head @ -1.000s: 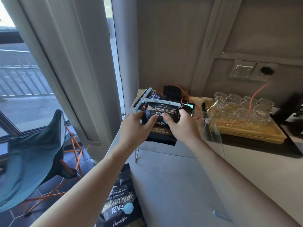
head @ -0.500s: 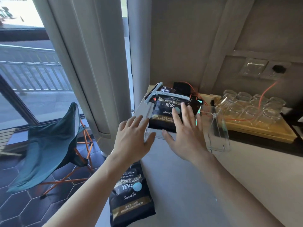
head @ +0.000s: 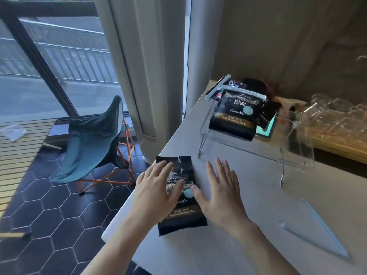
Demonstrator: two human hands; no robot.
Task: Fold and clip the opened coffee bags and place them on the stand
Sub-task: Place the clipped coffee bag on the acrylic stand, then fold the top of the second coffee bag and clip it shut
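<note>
Fabric chair (head: pixel 89 139) sags at nine o'clock on hexagon tiles. Left hand (head: pixel 156 192), fingers spread flat, covers a glossy black bag (head: pixel 181 215) lying on the matte counter (head: pixel 248 215), long axis toward twelve, torn top far. Right hand (head: pixel 220 193) hovers open beside it, gripping nothing. At one o'clock, a clipped bag (head: pixel 234 114) leans on the clear stand (head: pixel 248 151). A loose clip (head: pixel 321 229) lies at three.

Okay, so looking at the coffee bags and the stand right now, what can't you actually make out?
Head view only:
- Second clipped bag on the clear stand: mostly hidden behind the front clipped bag.
- Flat bag on the counter: label partly covered by the left hand and the right hand's thumb.
- Glasses at the right: blurred, uncountable.
- Whether either hand presses the bag: unclear.
</note>
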